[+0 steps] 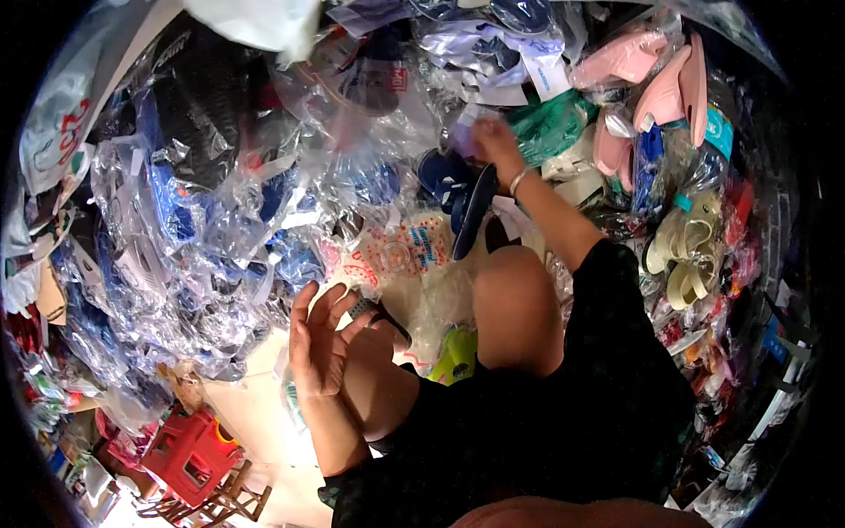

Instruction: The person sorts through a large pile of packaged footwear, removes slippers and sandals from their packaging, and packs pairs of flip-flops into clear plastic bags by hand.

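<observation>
My left hand (pixel 322 346) is raised above my knee, palm up with its fingers spread, and holds nothing. My right hand (pixel 498 148), a bracelet on its wrist, reaches into the heap beside a purple plastic-wrapped item (pixel 466 132). Its fingers are blurred, so a grip on that item cannot be made out. Just below that hand are navy slippers (pixel 475 211), one standing on its side. A green item in clear plastic (pixel 554 125) lies to its right. Between my knees is a clear bag with red and blue print (pixel 400 249).
Plastic-wrapped footwear is heaped to the left and ahead. Pink slippers (pixel 625 60) and cream clogs (pixel 691 251) lie on the right. A red plastic stool (pixel 192 458) stands at lower left on the pale floor (pixel 264 409). A white bag (pixel 57 141) hangs at upper left.
</observation>
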A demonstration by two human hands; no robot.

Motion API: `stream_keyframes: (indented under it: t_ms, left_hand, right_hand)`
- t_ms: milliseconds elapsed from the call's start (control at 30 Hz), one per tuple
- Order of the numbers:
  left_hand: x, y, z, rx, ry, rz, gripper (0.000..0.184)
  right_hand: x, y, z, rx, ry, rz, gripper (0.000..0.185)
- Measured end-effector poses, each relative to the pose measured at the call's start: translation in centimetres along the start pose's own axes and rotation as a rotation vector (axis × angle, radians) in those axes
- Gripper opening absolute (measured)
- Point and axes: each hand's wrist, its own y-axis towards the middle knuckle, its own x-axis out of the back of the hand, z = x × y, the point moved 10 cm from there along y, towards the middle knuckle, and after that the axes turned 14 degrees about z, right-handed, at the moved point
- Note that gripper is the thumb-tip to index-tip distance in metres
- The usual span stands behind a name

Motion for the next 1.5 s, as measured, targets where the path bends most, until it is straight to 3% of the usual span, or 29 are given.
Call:
stream_keyframes:
  t_ms: [33,67,133,167,233,267,367,467,533,567,600,700,767,867,1000,1067,1167,1200,1267,1300,1333,1467,1500]
  left_hand:
    - [-0.1,-0.1,0.0,-0.008,0.001,0.002,0.056]
    - [-0.3,-0.3,0.0,-0.002,0.009,0.003,0.056]
    - [-0.2,-0.6,-0.2,-0.021,0.01,-0.012,0.056]
    - [-0.1,-0.7,-0.2,-0.022,0.017,-0.016,0.056]
    - [-0.1,-0.9,-0.2,-0.019,0.034,-0.037,0.056]
    - [0.0,-1.1,-0.1,-0.016,0.037,-0.057,0.056]
    - [0.0,-1.4,-0.2,-0.012,0.078,-0.088,0.056]
    - [0.1,-1.6,-0.5,-0.011,0.092,-0.095,0.056]
    - [0.4,-1.8,-0.6,-0.009,0.11,-0.109,0.056]
    - [0.5,-1.9,-0.7,-0.013,0.123,-0.111,0.056]
    - [0.5,-2.0,-0.7,-0.019,0.133,-0.112,0.056]
    - [0.0,-2.3,-0.8,-0.035,0.139,-0.076,0.056]
    - [-0.1,-2.7,-0.7,-0.025,0.173,-0.093,0.057]
    - [-0.5,-3.4,-0.9,-0.036,0.234,-0.125,0.059]
    - [-1.3,-4.7,-0.5,-0.076,0.371,-0.163,0.058]
    - [-0.8,-4.9,-0.4,-0.173,0.551,-0.181,0.061]
    - [-1.2,-5.3,-0.2,-0.313,0.661,-0.241,0.077]
    - [-1.5,-5.5,-0.1,-0.364,0.732,-0.233,0.082]
    - [-1.9,-5.5,1.0,-0.311,0.73,-0.174,0.091]
    - [-2.4,-5.7,3.0,-0.174,0.492,-0.032,0.096]
    - [-3.4,-5.7,3.6,-0.153,0.477,0.112,0.1]
    - [-6.6,-9.2,6.5,-0.241,0.241,0.357,0.094]
    - [-6.6,-10.0,9.7,-0.114,0.06,0.416,0.092]
  right_hand:
    - [-0.1,0.1,-4.3,-0.131,-0.379,0.188,0.062]
    - [-0.2,-0.8,-6.5,-0.131,-0.369,0.186,0.062]
    - [0.7,-2.9,-7.1,-0.113,-1.123,-0.151,0.091]
    - [1.0,-2.1,-9.7,-0.114,-1.111,-0.148,0.091]
    - [5.7,-1.1,-17.8,-0.547,-0.947,-0.291,0.111]
    - [7.1,-0.4,-19.1,-0.552,-0.939,-0.28,0.111]
    - [8.7,-1.5,-22.5,-0.68,-0.434,-0.175,0.103]
    - [6.5,-6.6,-17.9,-0.804,-0.271,-0.106,0.09]
    - [6.0,-7.5,-15.3,-0.55,-0.146,-0.119,0.072]
    - [6.8,-7.8,-16.2,-0.553,-0.046,-0.181,0.053]
    - [7.5,-8.5,-16.0,-0.549,-0.058,-0.175,0.053]
    - [5.7,-9.4,-8.6,-0.172,-0.183,0.094,0.047]
    - [4.9,-10.6,-1.8,0.143,-0.189,0.089,0.04]
    - [1.8,-14.2,7.1,0.235,-0.314,0.103,0.04]
    - [-0.8,-18.8,13.5,0.209,-0.094,0.102,0.034]
    - [-3.7,-20.6,15.7,0.379,0.074,0.313,0.031]
    - [-5.8,-24.9,19.2,0.499,-0.254,0.346,0.033]
    - [-7.5,-26.5,19.5,0.447,-0.06,0.453,0.035]
    - [-8.8,-28.7,19.9,0.379,0.191,0.566,0.034]
    - [-8.8,-29.4,20.1,0.372,0.204,0.574,0.035]
    - [-9.1,-30.3,20.4,0.364,0.216,0.58,0.037]
    - [-10.4,-32.7,19.9,0.324,0.173,0.625,0.036]
    - [-11.3,-33.3,19.7,0.304,0.156,0.649,0.036]
